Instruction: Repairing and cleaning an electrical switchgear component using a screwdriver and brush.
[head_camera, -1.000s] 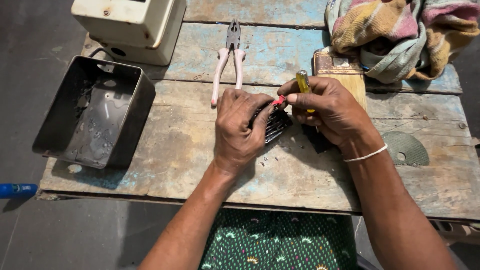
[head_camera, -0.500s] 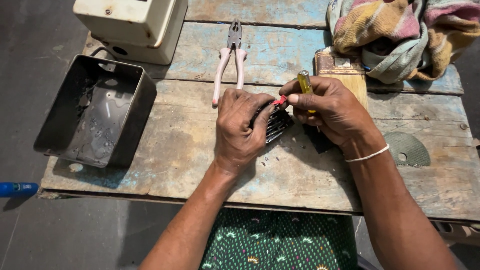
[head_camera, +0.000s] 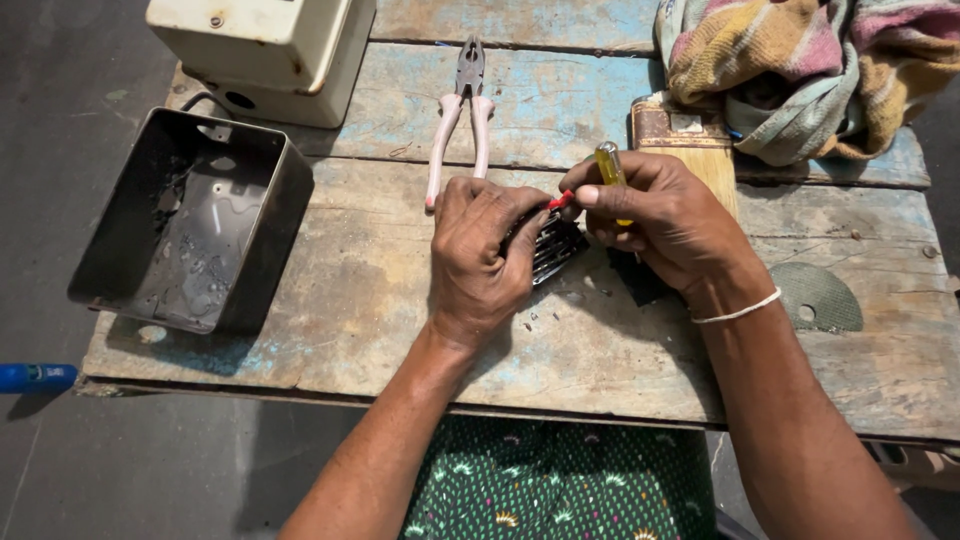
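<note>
From the head camera little has changed over the last second: both hands sit in the same spot on the wooden bench (head_camera: 300, 340), so the work on the small part is still fine fiddling, not a shift of position. The left hand (head_camera: 478, 262) is curled shut over a dark ribbed part (head_camera: 556, 246), pinning it to the planks. The right hand (head_camera: 668, 222) is closed around a yellow-handled screwdriver (head_camera: 608, 163), its fingertips pinching a red piece (head_camera: 560, 199) just above the part. Left of the fingers lies an open black metal box (head_camera: 190, 222), holding only grime; beyond it stands a cream box (head_camera: 262, 50), contents unseen. Pink-handled pliers (head_camera: 458, 120) lie just beyond the fingers.
</note>
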